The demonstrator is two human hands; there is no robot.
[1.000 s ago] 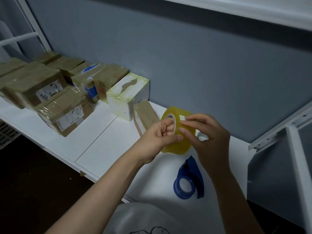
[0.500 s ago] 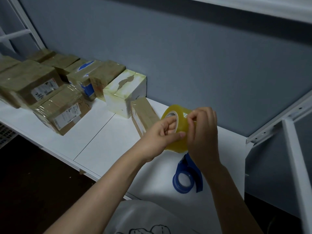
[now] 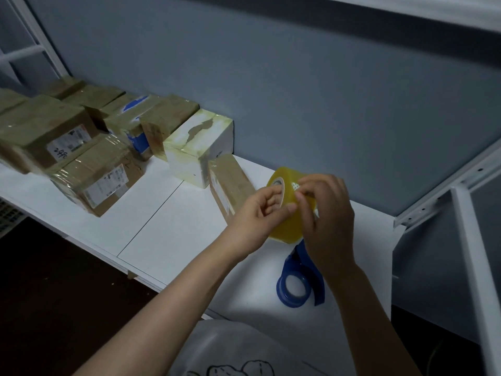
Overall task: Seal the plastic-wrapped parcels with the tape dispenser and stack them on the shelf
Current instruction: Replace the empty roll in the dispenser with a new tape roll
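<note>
Shelf contents, left to right.

1. Shelf (image 3: 162, 240): white board surface against a grey wall (image 3: 298, 90), carrying every item below.
2. Taped brown parcels (image 3: 40, 131): a cluster at the far left, wrapped in clear film. The upper one bears a white label with handwritten digits, and the lower front parcel (image 3: 100, 183) shows a printed label.
3. Blue-and-white parcel (image 3: 135, 131): sits behind the cluster, in the row along the wall.
4. Brown parcel (image 3: 168, 118): next in that row, touching the white box.
5. White box (image 3: 200, 147): bound in yellowish tape, with a torn patch on top.
6. Small brown parcel (image 3: 230, 183): lies just beside the white box, partly hidden by the left hand.
7. Left hand (image 3: 260, 210): grips the tape roll, fingers curled into its core and thumb on the outer face.
8. Tape roll (image 3: 287, 229): yellow-clear, held on edge above the shelf between both hands.
9. Right hand (image 3: 330, 213): fingers curled, tips pinching at the roll's outer face.
10. Tape dispenser (image 3: 311, 272): blue, lying on the shelf just below the roll, untouched.
11. White frame post (image 3: 471, 267): stands at the right edge.
</note>
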